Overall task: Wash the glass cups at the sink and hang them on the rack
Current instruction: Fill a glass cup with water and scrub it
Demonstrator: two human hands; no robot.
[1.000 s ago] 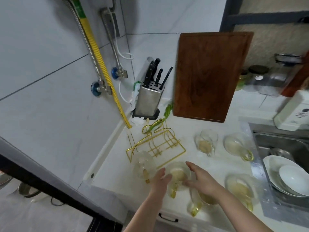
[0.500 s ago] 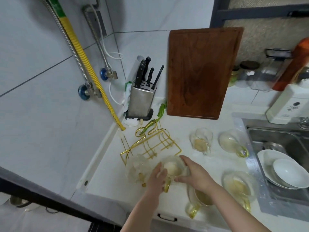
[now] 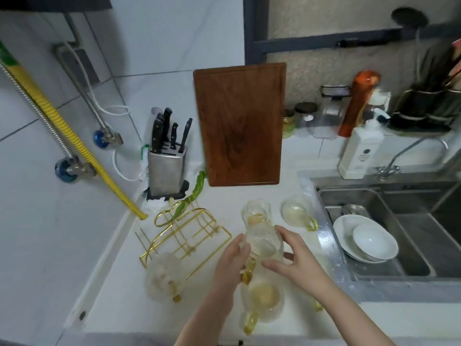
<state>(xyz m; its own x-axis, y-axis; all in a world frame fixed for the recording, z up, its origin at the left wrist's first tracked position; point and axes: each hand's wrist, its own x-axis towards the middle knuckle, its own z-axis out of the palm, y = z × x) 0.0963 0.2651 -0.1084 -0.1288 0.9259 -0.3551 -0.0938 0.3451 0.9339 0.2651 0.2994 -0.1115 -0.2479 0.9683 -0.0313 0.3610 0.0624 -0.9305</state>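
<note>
A textured glass cup (image 3: 265,242) with a yellow handle is held above the white counter, between both hands. My left hand (image 3: 230,265) grips its left side and my right hand (image 3: 294,258) wraps its right side. A gold wire rack (image 3: 185,236) stands to the left with one glass cup (image 3: 162,278) hanging at its near end. More glass cups rest on the counter: one upright (image 3: 257,211), one on its side (image 3: 298,212), one below my hands (image 3: 262,300). The steel sink (image 3: 389,236) is on the right.
White plates and a bowl (image 3: 369,239) lie in the sink, beside a faucet (image 3: 399,158) and a soap bottle (image 3: 360,151). A knife block (image 3: 167,163), a wooden cutting board (image 3: 240,123) and a green chilli (image 3: 192,196) stand behind the rack. Jars line the back ledge.
Both hands have lifted the held cup off the counter and carried it right, away from the rack. The view has swung right and now takes in the sink.
</note>
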